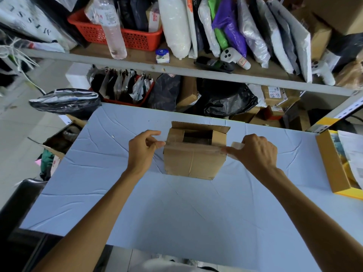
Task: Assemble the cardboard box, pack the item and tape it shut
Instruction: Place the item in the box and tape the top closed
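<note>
Bare forearms are extended over the creased pale-blue table cover. Clear tape is held taut across the brown cardboard box mid-table, its end pinched by the left hand, its roll gripped by the right hand, seemingly for a flat seal.

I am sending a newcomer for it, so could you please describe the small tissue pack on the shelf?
Start at the long shelf above the blue table. By the end of the red basket, between the clear bottle and a plump white bag, stands the tissue pack. It is the only small blue-and-white packet there.
</note>
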